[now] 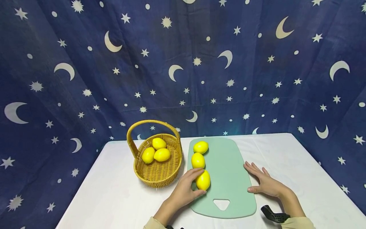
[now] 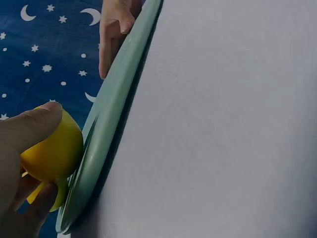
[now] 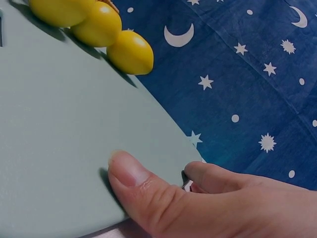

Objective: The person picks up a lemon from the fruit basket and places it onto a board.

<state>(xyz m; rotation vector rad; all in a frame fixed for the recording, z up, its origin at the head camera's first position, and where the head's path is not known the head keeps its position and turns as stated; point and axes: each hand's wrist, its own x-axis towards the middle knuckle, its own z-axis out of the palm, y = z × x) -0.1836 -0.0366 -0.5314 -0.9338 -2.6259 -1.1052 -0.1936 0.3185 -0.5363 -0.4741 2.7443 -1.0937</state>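
Head view: the left hand [image 1: 184, 190] curls around the nearest lemon [image 1: 203, 180] on the green cutting board [image 1: 228, 178], the right hand [image 1: 264, 183] lying flat, steadying its edge; a clean release seems next.

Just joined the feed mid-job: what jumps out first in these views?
Three lemons in a row along the left edge of a green board; the left hand grips the nearest lemon. A wicker basket left of the board holds three more lemons. The right hand lies flat at the board's right edge, on a white table before a starry blue backdrop.
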